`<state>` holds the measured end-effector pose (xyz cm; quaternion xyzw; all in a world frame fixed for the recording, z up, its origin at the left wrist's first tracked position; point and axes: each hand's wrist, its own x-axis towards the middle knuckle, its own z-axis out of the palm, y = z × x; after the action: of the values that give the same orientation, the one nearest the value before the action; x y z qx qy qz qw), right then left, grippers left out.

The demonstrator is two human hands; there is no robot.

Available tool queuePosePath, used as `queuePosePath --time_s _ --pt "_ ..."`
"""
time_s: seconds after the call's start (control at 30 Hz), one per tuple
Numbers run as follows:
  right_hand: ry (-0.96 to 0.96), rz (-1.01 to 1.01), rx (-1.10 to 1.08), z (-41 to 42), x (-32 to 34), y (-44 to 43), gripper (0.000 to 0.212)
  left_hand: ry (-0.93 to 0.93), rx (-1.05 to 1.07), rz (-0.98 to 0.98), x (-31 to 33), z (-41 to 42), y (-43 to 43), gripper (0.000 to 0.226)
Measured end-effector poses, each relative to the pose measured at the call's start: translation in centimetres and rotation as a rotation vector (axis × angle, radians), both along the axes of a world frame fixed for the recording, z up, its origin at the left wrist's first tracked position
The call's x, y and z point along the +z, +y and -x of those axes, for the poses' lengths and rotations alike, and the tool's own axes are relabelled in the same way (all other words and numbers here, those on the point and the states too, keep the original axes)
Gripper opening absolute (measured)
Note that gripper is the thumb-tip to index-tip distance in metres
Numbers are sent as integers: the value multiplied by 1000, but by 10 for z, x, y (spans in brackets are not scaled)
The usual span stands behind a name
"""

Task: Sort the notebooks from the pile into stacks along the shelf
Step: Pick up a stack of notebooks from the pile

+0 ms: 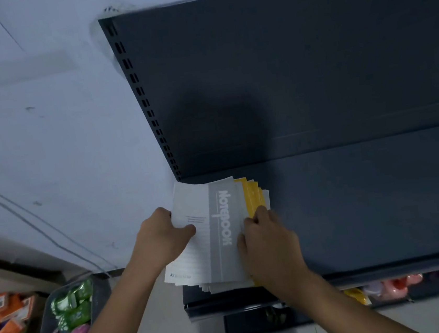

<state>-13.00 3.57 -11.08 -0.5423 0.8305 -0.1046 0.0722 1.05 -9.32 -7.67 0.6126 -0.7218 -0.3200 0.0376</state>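
**Freeing the top notebook**

Finds the fanned pile [227, 283] at the left end of the shelf [367, 204]. Curls the left hand [163, 235] round the grey notebook [214, 227], thumb on top, likely to lift it. Hooks bent fingers of the right hand [267, 240] over the pile's right edge, seemingly steadying it.

The scene is dimly lit, and a cool bluish cast is laid over the wall [53, 136]. A broad, soft-edged shadow is thrown on the shelf back panel [337, 57], at twelve o'clock from the notebook pile [253, 195], so light is judged to come from behind the camera. Straight lines are bowed toward the frame edges. The lettering on the top notebook [200, 223] is kept legible, while the bins [45, 320] at seven o'clock are rendered soft and smeared.
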Motion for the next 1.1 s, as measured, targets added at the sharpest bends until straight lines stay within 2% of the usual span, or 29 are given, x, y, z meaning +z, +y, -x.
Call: queuePosePath --time_s 0.3,0.53,0.6,0.67,0.7,0.87,0.93,1.0,1.1 --pt "-214 98 -88 4 -4 -8 26 185 108 -144 -9 -12 -11 18" --pt "-216 103 -93 7 -6 -8 24 235 139 -184 -13 -18 -12 46" --pt "-164 107 -65 4 -6 -6 28 263 154 -184 -13 -17 -11 37" --pt "-157 115 -46 1 -8 -6 29 294 175 -188 -11 -16 -8 14" --pt "-189 113 -49 -1 -9 -7 27 303 193 -188 -12 -15 -8 8" --pt "-524 74 -139 -2 -6 -17 19 321 203 -164 -12 -15 -3 16" --pt "-660 61 -173 0 -5 -20 25 259 157 -68 -9 -10 4 13" --pt "-766 49 -219 3 -4 -22 35 185 114 115 -4 -5 10 15" --pt "-911 45 -282 7 -2 -22 36 262 83 177 8 1 17 14"
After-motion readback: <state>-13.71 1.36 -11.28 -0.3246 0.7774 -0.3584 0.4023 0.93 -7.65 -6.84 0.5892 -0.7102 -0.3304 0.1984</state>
